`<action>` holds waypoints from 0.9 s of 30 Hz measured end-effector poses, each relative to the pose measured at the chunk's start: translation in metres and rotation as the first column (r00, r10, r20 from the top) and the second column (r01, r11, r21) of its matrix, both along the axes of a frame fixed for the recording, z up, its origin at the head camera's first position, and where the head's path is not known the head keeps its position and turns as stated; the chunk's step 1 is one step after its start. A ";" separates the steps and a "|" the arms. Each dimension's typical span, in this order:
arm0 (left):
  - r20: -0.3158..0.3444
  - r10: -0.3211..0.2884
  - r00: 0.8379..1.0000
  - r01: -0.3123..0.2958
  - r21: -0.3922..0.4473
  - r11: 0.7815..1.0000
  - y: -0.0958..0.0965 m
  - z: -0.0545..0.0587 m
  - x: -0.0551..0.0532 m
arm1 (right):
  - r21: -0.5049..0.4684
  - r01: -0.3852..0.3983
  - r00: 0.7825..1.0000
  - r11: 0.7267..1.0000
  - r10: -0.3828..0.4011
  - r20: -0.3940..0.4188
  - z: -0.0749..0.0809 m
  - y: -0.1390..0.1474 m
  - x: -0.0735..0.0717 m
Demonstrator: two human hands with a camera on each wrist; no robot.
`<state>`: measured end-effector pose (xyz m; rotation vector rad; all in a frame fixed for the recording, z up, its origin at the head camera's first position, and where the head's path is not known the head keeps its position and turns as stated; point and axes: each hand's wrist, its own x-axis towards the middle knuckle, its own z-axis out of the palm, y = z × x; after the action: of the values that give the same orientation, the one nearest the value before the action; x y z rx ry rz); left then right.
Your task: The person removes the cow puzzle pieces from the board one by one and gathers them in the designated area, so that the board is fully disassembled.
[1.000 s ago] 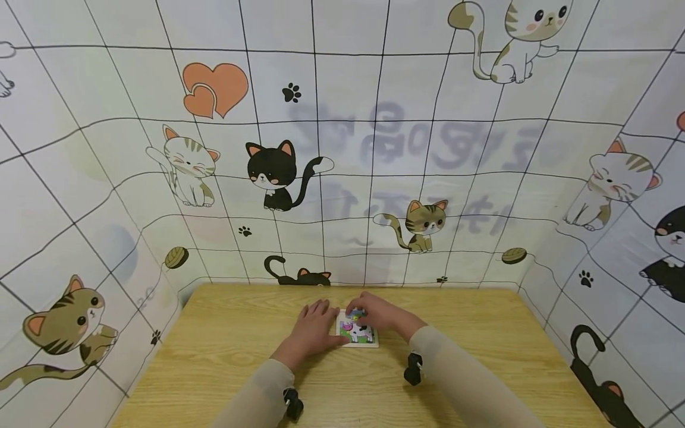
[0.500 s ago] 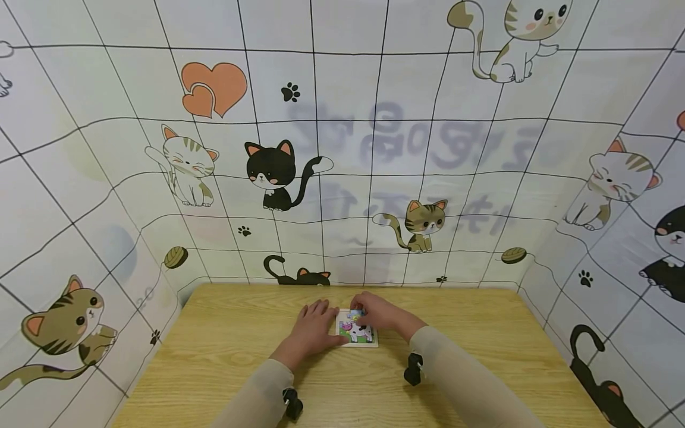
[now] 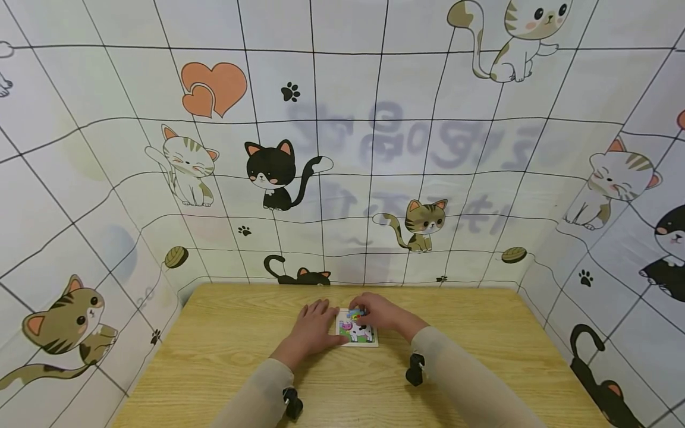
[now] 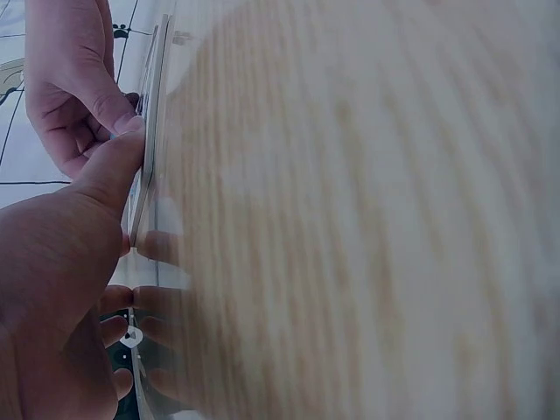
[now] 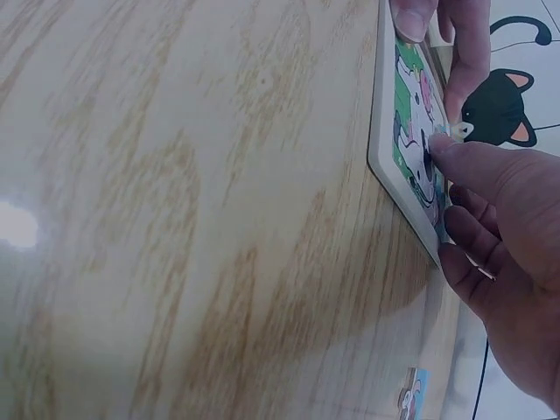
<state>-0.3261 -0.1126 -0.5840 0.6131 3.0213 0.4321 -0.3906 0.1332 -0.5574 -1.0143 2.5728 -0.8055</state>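
Observation:
A small jigsaw puzzle (image 3: 360, 335) with a cow picture lies in a pale frame near the table's back edge. My left hand (image 3: 313, 328) lies along its left side, fingers stretched out, the thumb on the frame's lower left corner. At the puzzle's upper part, my right hand (image 3: 377, 310) appears to pinch a small colourful puzzle piece (image 3: 355, 314) with curled fingers. In the right wrist view, the right thumb (image 5: 446, 149) is over the cow picture (image 5: 420, 131); the fingertips hide most of the piece. The left wrist view catches the frame (image 4: 150, 131) edge-on.
Another puzzle piece (image 5: 411, 395) lies on the table in the right wrist view, beyond the right hand. The wooden table (image 3: 241, 321) ends at a fabric wall (image 3: 348, 178) printed with cats and a grid.
The small piece under my right fingers has shifted and turned slightly at the puzzle's top; the right fingers moved a little with it. My left hand stays in place.

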 end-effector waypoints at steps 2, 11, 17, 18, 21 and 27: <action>0.000 -0.002 1.000 0.002 0.000 1.000 0.000 -0.001 0.000 | 0.001 -0.002 1.000 1.000 0.002 -0.015 -0.001 0.001 0.000; 0.000 0.002 1.000 -0.002 -0.001 1.000 0.000 0.001 0.000 | -0.001 0.001 0.999 1.000 -0.001 -0.044 -0.004 0.002 -0.001; 0.000 -0.003 1.000 0.003 -0.003 1.000 0.001 0.003 0.000 | -0.015 0.026 0.996 1.000 -0.028 -0.080 -0.007 0.004 0.001; -0.001 -0.004 1.000 0.004 -0.004 1.000 0.000 0.002 0.000 | -0.021 0.033 0.996 0.999 -0.035 -0.087 -0.007 0.004 0.002; -0.007 -0.004 1.000 0.004 -0.005 1.000 0.000 0.002 0.000 | -0.040 0.057 0.993 0.998 -0.061 -0.100 -0.005 0.005 0.006; -0.002 0.001 1.000 -0.001 0.003 1.000 0.000 0.002 0.000 | -0.104 0.069 0.992 0.992 -0.079 -0.095 0.008 0.009 0.017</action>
<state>-0.3260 -0.1122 -0.5823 0.6124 3.0240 0.4357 -0.3732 0.1425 -0.5493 -1.0168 2.6922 -0.9341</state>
